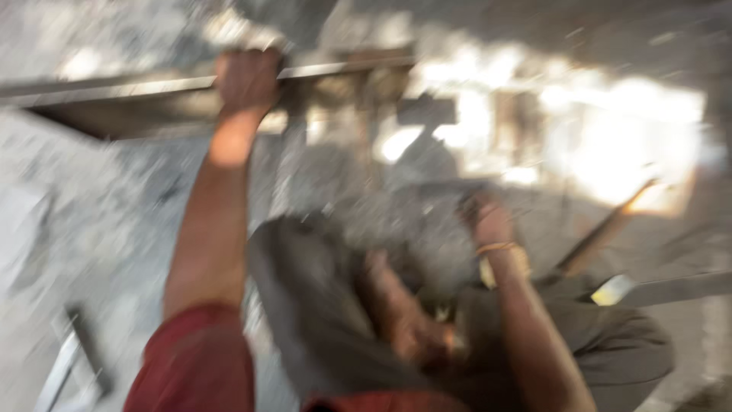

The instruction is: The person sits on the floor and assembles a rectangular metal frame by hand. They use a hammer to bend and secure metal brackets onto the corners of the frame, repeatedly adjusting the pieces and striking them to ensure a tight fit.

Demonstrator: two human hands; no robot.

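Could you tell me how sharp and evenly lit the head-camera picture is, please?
Head view: heavy motion blur smears everything; the left hand gripping the long metal bar reads only in outline; the right hand is blurrier still; sunlight on the ground at upper right is blown out, while the lower centre lies in shadow.

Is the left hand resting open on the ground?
No, the left hand is raised and closed around a long metal bar, well above the grey ground.

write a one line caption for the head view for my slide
Motion-blurred: left hand gripping a long metal bar, right hand low over dusty grey ground.
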